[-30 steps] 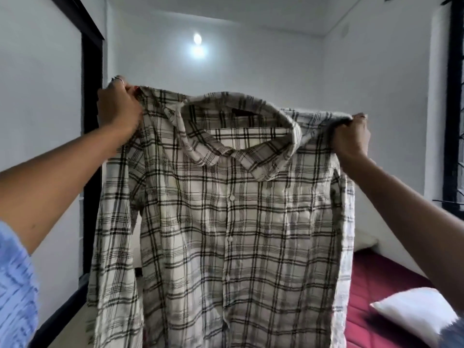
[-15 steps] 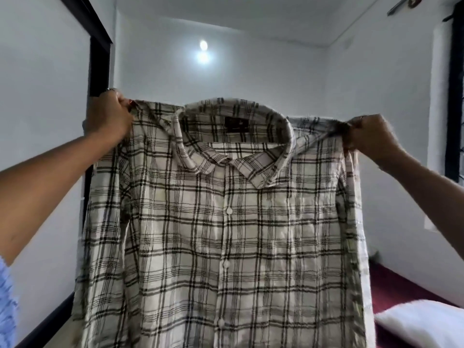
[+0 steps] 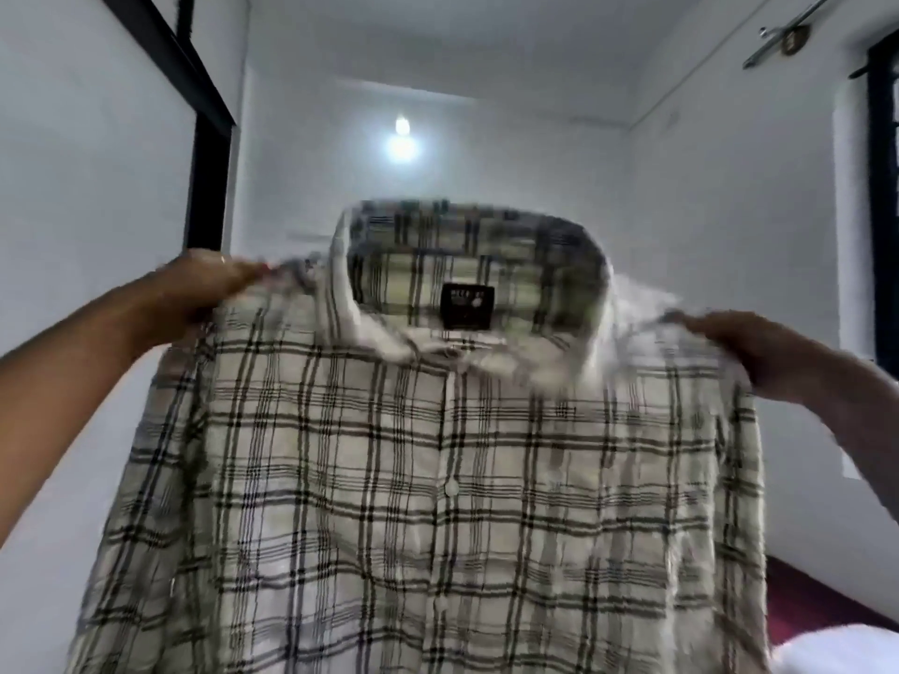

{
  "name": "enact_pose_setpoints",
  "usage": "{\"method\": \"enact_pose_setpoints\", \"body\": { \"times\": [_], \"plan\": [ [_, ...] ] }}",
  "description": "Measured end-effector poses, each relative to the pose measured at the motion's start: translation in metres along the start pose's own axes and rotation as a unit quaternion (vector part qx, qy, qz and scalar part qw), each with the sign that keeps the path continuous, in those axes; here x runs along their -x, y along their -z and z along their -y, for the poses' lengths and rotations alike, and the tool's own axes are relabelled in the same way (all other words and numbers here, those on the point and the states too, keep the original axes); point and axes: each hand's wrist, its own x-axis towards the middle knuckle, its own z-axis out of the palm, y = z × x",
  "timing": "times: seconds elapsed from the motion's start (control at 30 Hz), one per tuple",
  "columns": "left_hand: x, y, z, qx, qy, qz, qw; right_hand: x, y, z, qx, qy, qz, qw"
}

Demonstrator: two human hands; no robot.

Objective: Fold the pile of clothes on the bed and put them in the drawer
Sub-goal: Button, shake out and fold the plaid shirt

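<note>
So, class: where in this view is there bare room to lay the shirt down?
Little shows. The shirt, held by the left hand and right hand, fills the view. Only a strip of red bed shows between the shirt, wall and a white pillow.

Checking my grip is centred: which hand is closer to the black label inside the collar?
Left, slightly. The left hand grips the shoulder left of the black label; the right hand grips the opposite shoulder, farther out and lower.

A black label (image 3: 467,306) sewn inside the collar of the checked shirt (image 3: 438,479) carries pale lettering, too blurred to read.
</note>
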Motion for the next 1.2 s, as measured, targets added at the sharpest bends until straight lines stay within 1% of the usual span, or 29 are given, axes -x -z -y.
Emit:
{"method": "enact_pose_setpoints", "body": {
  "times": [0.03,0.07,0.1,0.17,0.27,0.3,0.37,0.4,0.47,0.53,0.57,0.63,0.7,0.77,0.83,0.87,0.9,0.97,1.0,1.03,1.07,1.1,1.2],
  "plan": [
    [0.003,-0.006,0.001,-0.116,0.034,0.006,0.993,-0.003,-0.011,-0.005,0.087,-0.014,-0.016,0.996],
    [0.005,-0.014,0.003,-0.197,0.049,0.011,0.979,-0.006,-0.02,-0.011,0.167,-0.026,-0.026,0.985],
    [0.01,-0.022,0.004,-0.231,0.059,0.011,0.971,-0.009,-0.031,-0.013,0.215,-0.031,-0.042,0.975],
    [0.014,-0.036,0.007,-0.213,0.057,0.012,0.975,-0.016,-0.048,-0.014,0.231,-0.022,-0.093,0.968],
    [0.015,-0.051,0.001,-0.174,0.034,0.007,0.984,-0.033,-0.062,-0.011,0.319,0.041,-0.147,0.935],
    [0.015,-0.057,-0.005,-0.175,0.011,0.006,0.985,-0.037,-0.067,-0.008,0.342,0.065,-0.162,0.923],
    [0.015,-0.071,-0.023,-0.161,-0.053,0.011,0.985,-0.044,-0.078,0.0,0.339,0.1,-0.178,0.918],
    [0.016,-0.08,-0.032,-0.151,-0.079,0.028,0.985,-0.048,-0.083,0.005,0.339,0.116,-0.184,0.915],
    [0.02,-0.099,-0.052,-0.136,-0.117,0.078,0.981,-0.048,-0.101,0.022,0.338,0.166,-0.162,0.912],
    [0.029,-0.12,-0.073,-0.127,-0.141,0.158,0.969,-0.042,-0.12,0.04,0.318,0.209,-0.097,0.92],
    [0.034,-0.129,-0.083,-0.125,-0.138,0.193,0.963,-0.039,-0.13,0.049,0.312,0.226,-0.061,0.921],
    [0.041,-0.144,-0.098,-0.13,-0.103,0.247,0.955,-0.031,-0.144,0.063,0.309,0.243,-0.001,0.919],
    [0.043,-0.152,-0.105,-0.148,-0.073,0.284,0.945,-0.024,-0.152,0.073,0.303,0.256,0.046,0.917],
    [0.042,-0.157,-0.108,-0.134,-0.039,0.302,0.943,-0.02,-0.155,0.079,0.317,0.262,0.064,0.909],
    [0.041,-0.16,-0.109,-0.103,-0.004,0.294,0.95,-0.019,-0.155,0.08,0.335,0.259,0.053,0.904],
    [0.042,-0.161,-0.11,-0.094,0.009,0.28,0.955,-0.021,-0.154,0.08,0.342,0.25,0.032,0.905],
    [0.044,-0.164,-0.109,-0.09,0.019,0.267,0.959,-0.022,-0.152,0.078,0.348,0.24,0.002,0.906],
    [0.047,-0.169,-0.11,-0.093,0.037,0.237,0.966,-0.023,-0.15,0.077,0.365,0.232,-0.087,0.897],
    [0.046,-0.169,-0.11,-0.094,0.049,0.223,0.969,-0.02,-0.154,0.078,0.361,0.23,-0.134,0.894],
    [0.044,-0.171,-0.107,-0.096,0.059,0.208,0.972,-0.013,-0.159,0.081,0.346,0.223,-0.165,0.896],
    [0.041,-0.171,-0.105,-0.095,0.07,0.202,0.972,-0.006,-0.166,0.084,0.337,0.213,-0.171,0.901],
    [0.039,-0.171,-0.103,-0.091,0.079,0.197,0.973,0.002,-0.173,0.086,0.346,0.189,-0.15,0.907],
    [0.033,-0.173,-0.102,-0.073,0.071,0.174,0.98,0.021,-0.199,0.086,0.407,0.061,-0.017,0.911]
  ]
}}
